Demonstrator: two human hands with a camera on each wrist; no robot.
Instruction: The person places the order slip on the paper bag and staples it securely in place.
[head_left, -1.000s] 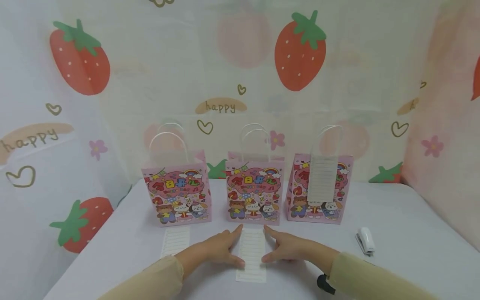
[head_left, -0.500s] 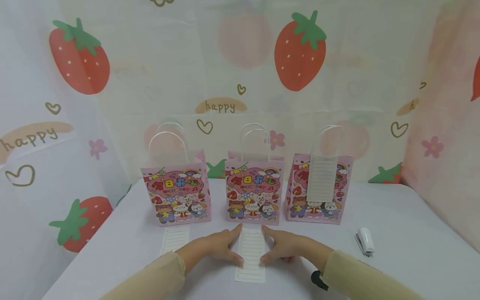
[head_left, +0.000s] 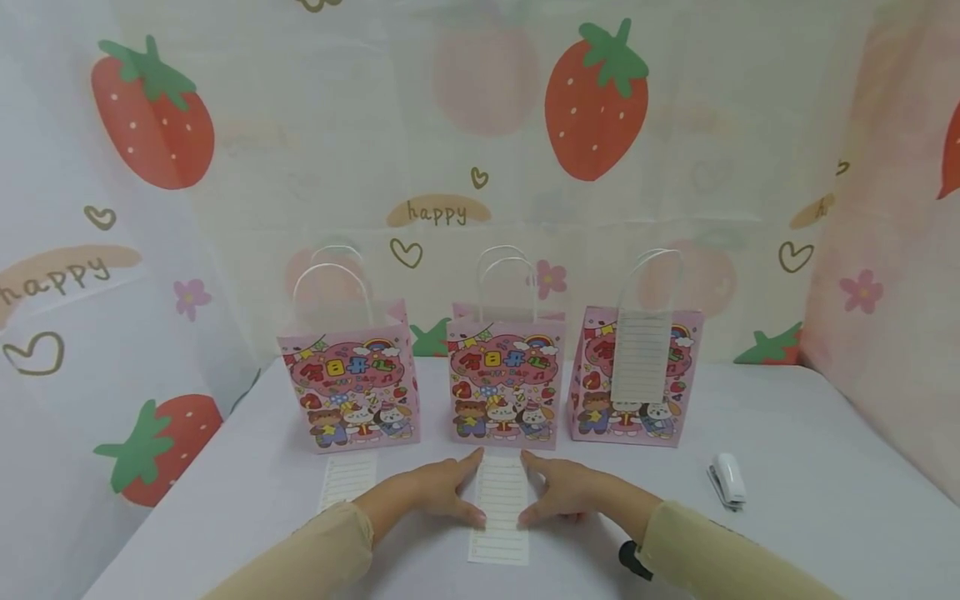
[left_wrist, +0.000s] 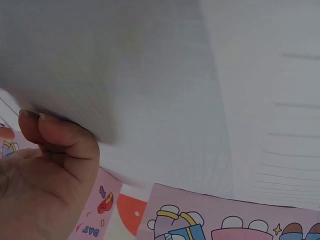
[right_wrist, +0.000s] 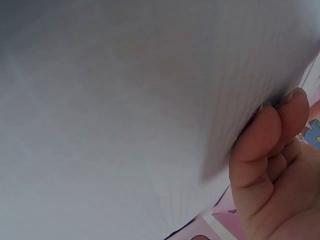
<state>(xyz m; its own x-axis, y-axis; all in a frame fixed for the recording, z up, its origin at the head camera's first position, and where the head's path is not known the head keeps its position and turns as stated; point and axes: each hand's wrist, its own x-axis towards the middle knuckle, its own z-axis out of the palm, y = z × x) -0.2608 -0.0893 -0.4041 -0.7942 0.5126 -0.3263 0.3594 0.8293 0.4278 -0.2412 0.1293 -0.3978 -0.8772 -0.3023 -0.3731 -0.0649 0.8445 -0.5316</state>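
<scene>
A white lined paper strip (head_left: 501,546) lies flat on the table in front of the middle pink gift bag (head_left: 504,392). On its left edge rests my left hand (head_left: 437,490), thumb and forefinger stretched out apart. My right hand (head_left: 564,490) mirrors it at the right edge. In the left wrist view, the outer fingers (left_wrist: 70,135) are bent against the white tabletop, with the strip's printed lines at the right. The right wrist view has similarly bent fingers (right_wrist: 262,132) on the white surface; the strip is not clear there.
A second lined strip (head_left: 349,479) lies before the left gift bag (head_left: 352,396), partly behind my left sleeve. Another lined strip (head_left: 640,358) hangs down the front of the right gift bag (head_left: 592,417). A small white stapler (head_left: 727,482) lies at the right.
My right hand has shifted very slightly left along with the view. Both hands stay at the strip's edges, and the bags, strips and stapler keep their places.
</scene>
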